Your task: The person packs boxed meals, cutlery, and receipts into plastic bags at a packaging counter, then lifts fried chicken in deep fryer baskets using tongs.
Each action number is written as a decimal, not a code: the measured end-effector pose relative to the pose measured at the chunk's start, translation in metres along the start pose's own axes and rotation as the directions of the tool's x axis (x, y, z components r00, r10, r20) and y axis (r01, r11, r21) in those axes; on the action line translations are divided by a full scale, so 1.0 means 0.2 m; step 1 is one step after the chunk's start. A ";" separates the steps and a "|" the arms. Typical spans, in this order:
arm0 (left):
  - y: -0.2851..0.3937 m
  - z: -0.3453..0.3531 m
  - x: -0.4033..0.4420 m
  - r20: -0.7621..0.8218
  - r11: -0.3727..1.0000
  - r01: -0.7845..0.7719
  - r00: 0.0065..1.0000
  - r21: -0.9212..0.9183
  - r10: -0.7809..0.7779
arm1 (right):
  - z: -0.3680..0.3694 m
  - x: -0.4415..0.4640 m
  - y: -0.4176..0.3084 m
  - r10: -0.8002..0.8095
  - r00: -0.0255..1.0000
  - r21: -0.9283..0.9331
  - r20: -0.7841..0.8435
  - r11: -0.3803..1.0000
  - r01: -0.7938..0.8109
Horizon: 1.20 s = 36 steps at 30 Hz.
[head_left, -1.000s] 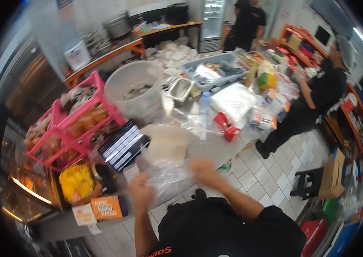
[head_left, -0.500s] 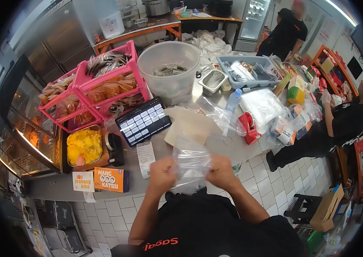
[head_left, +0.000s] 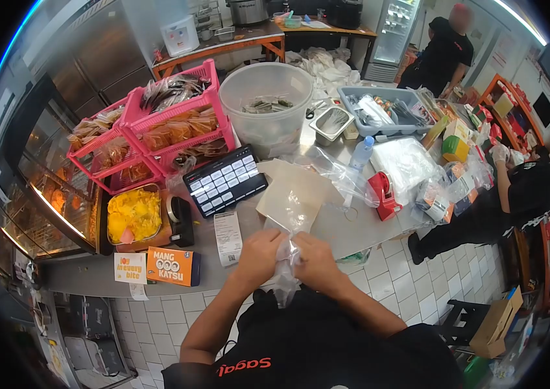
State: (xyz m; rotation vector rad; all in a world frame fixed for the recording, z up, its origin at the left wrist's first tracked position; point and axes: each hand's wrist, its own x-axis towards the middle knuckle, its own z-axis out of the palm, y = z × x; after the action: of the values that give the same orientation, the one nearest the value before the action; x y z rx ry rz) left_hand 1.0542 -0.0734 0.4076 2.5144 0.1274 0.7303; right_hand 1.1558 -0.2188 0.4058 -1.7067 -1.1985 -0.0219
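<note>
My left hand [head_left: 260,257] and my right hand [head_left: 314,260] are close together at the table's front edge, both closed on a clear plastic bag [head_left: 286,285]. The bag is bunched between my fists, and its gathered end hangs below them. Just beyond my hands lies a brown paper sheet or bag [head_left: 291,194]. A printed receipt [head_left: 228,238] is left of my left hand, with a black keypad tablet [head_left: 225,181] behind it. A red tape dispenser [head_left: 385,196] stands to the right.
Pink baskets [head_left: 174,107] of packets, a large clear bucket [head_left: 266,107], a yellow food tray [head_left: 134,216], an orange box [head_left: 172,266] and a grey-blue bin [head_left: 385,110] are on the table. Two people [head_left: 440,55] [head_left: 531,188] stand at the back and right.
My fists have come together from farther apart, and the bag that was spread between them is now bunched narrow. The view has also shifted.
</note>
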 end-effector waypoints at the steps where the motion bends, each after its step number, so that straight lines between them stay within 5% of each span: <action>1: -0.01 0.02 0.00 0.041 0.993 -0.045 0.998 -0.111 0.050 | -0.01 0.00 0.01 0.018 1.000 -0.037 0.007 0.999 -0.018; 4: -0.06 -0.13 0.00 -0.015 0.997 0.055 0.998 -0.046 -0.056 | -0.14 0.05 0.05 0.152 0.988 -0.099 0.032 0.984 -0.148; 7: -0.07 0.00 -0.02 -0.113 0.994 -0.030 0.993 -0.107 0.018 | 0.01 0.00 0.02 -0.097 0.995 -0.113 -0.034 0.989 0.093; 10: -0.12 -0.11 -0.04 -0.119 0.985 0.087 0.987 -0.150 -0.106 | -0.07 -0.01 0.14 -0.072 0.995 -0.235 -0.063 0.970 0.055; 11: -0.11 -0.22 0.01 -0.280 0.980 0.156 0.942 -0.125 -0.186 | -0.26 -0.01 0.25 0.173 0.983 -0.155 -0.063 0.971 -0.181; 12: -0.14 -0.23 -0.01 -0.279 0.979 0.157 0.942 -0.127 -0.187 | -0.26 0.00 0.24 0.175 0.983 -0.156 -0.062 0.971 -0.182; 14: -0.19 -0.21 -0.05 -0.180 0.994 0.112 0.978 0.001 -0.110 | -0.25 0.01 0.20 0.000 0.989 -0.233 -0.149 0.972 -0.035; 16: -0.22 -0.21 -0.05 -0.185 0.998 0.044 0.981 -0.054 -0.054 | -0.25 0.04 0.14 -0.050 0.998 -0.214 -0.036 0.976 0.041; 18: -0.29 -0.31 -0.08 -0.372 0.963 0.263 0.902 0.067 -0.220 | -0.38 0.04 0.26 0.036 0.972 -0.250 -0.234 0.963 -0.096; 19: -0.28 -0.37 -0.08 -0.417 0.937 0.345 0.860 0.051 -0.294 | -0.49 0.07 0.19 0.363 0.905 -0.244 -0.223 0.878 -0.412; 20: -0.29 -0.36 -0.09 -0.419 0.935 0.350 0.858 0.049 -0.299 | -0.47 0.07 0.18 0.363 0.906 -0.246 -0.218 0.878 -0.411; 22: -0.31 -0.32 -0.08 -0.546 0.898 0.440 0.749 -0.013 -0.375 | -0.40 0.07 0.17 0.373 0.864 -0.134 -0.339 0.889 -0.437; 23: -0.30 -0.28 -0.03 -0.588 0.843 0.394 0.604 -0.366 -0.538 | -0.33 0.05 0.24 0.461 0.796 0.141 -0.393 0.885 -0.443; 26: -0.39 -0.11 -0.13 -0.425 0.760 0.431 0.643 -0.486 -0.637 | -0.15 -0.01 0.27 0.642 0.717 0.416 -0.271 0.750 -0.514; 27: -0.40 -0.10 -0.17 -0.368 0.726 0.449 0.649 -0.521 -0.666 | -0.18 -0.01 0.31 0.640 0.720 0.417 -0.268 0.751 -0.512; 30: -0.48 -0.26 -0.23 -0.394 0.792 0.476 0.692 -0.382 -0.605 | -0.35 -0.06 0.46 0.446 0.813 0.008 -0.375 0.878 -0.478; 32: -0.42 -0.22 -0.22 -0.353 0.743 0.405 0.692 -0.532 -0.630 | -0.36 -0.05 0.49 0.462 0.817 0.037 -0.345 0.877 -0.480; 35: -0.25 -0.14 -0.12 -0.634 0.901 0.432 0.688 -0.033 -0.353 | -0.26 0.05 0.35 0.456 0.768 0.285 -0.451 0.888 -0.360; 36: -0.15 -0.13 -0.08 -0.599 0.931 0.352 0.768 0.095 -0.229 | -0.22 0.09 0.25 0.418 0.799 0.358 -0.433 0.893 -0.273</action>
State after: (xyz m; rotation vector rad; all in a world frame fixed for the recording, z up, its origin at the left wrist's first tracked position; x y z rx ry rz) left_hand 1.0286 -0.0394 0.4050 2.2780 0.8316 1.3837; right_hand 1.2212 -0.2385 0.4022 -1.5173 -0.4596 -0.0636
